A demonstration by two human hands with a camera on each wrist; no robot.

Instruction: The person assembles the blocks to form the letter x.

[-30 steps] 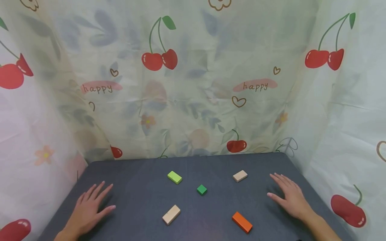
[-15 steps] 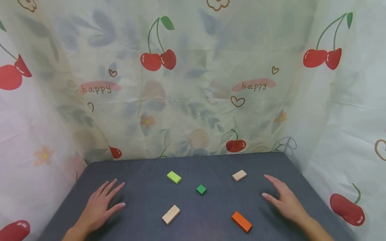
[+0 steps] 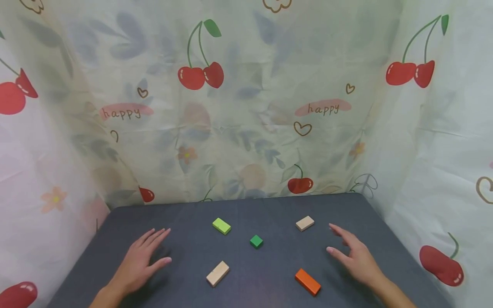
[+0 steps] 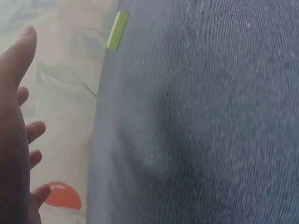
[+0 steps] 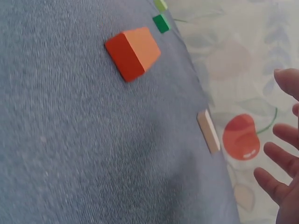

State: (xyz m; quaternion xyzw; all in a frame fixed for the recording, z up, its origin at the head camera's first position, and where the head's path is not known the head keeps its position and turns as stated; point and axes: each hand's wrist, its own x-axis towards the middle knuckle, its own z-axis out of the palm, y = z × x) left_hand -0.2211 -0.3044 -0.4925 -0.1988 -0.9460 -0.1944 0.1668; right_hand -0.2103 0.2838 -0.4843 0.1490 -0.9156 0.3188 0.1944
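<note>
Several small blocks lie on the dark grey table: a light green one, a dark green cube, a tan one at the back right, another tan one at the front, and an orange one. My left hand hovers low over the table's left part, fingers straight, holding nothing. My right hand hovers at the right between the back tan block and the orange block, fingers spread and empty. The right wrist view shows the orange block and the tan block.
A pale cloth printed with cherries hangs close behind the table and along both sides, walling it in. The table's back edge meets the cloth.
Both hands have lifted off the table and moved inward toward the blocks, the left one rightward, the right one leftward. The blocks have not moved.
</note>
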